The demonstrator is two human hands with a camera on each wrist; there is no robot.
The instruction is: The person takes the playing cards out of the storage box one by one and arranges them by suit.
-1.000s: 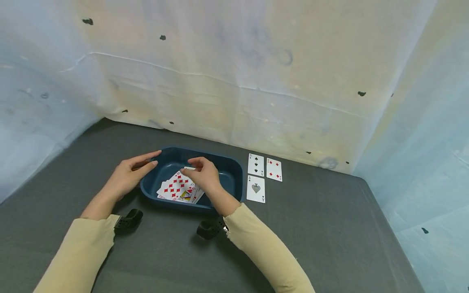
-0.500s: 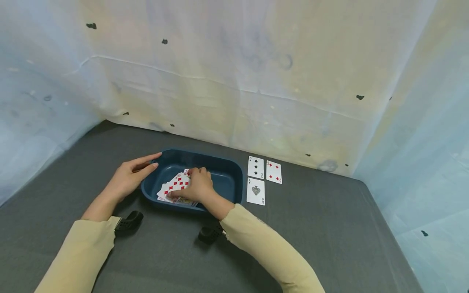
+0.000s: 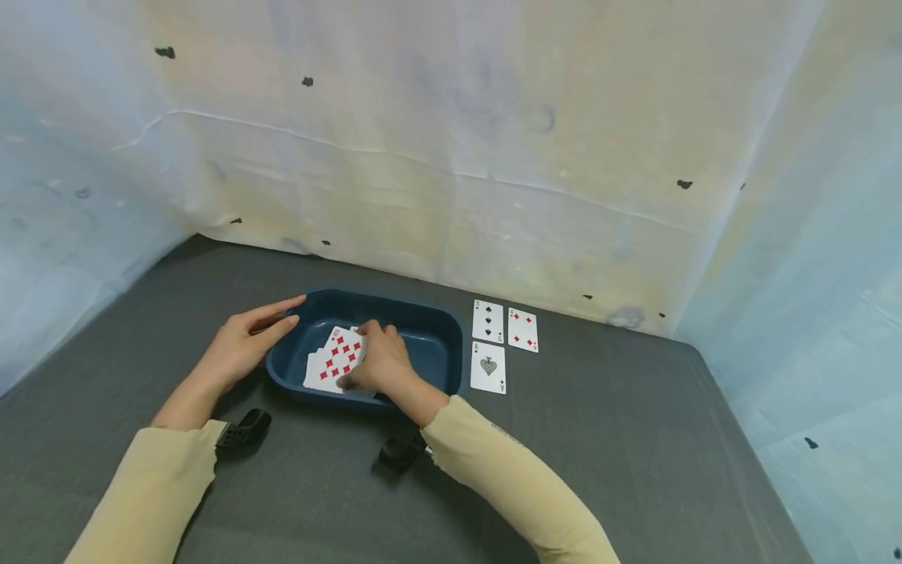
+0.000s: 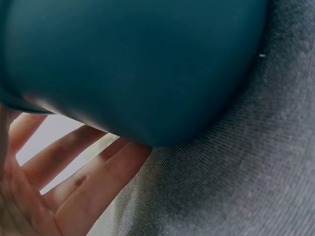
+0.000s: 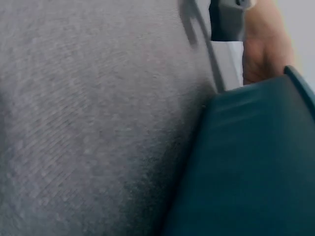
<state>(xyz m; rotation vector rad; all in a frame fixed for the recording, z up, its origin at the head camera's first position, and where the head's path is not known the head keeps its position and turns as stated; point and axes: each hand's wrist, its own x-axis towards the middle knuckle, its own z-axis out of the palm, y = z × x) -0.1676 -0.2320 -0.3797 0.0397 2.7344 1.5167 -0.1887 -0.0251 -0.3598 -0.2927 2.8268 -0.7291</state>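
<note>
A dark blue tray (image 3: pixel 430 323) sits on the grey table, holding a fan of playing cards (image 3: pixel 333 360) with a red diamonds card on top. My right hand (image 3: pixel 377 362) is inside the tray, fingers curled over the right side of the cards. My left hand (image 3: pixel 248 342) lies against the tray's left outer wall (image 4: pixel 147 73) with fingers straight (image 4: pixel 74 182). The right wrist view shows only the tray's outside wall (image 5: pixel 256 162) and table cloth.
Three cards lie face up right of the tray: a three of spades (image 3: pixel 488 321), a diamonds card (image 3: pixel 523 329) and an ace of spades (image 3: pixel 488 367). Draped sheeting walls the table at back and sides. Grey tabletop (image 3: pixel 634 439) stretches right and in front.
My right hand came down from above the tray onto the cards and has drawn them into a tighter fan. The left hand has stayed on the tray's left side.
</note>
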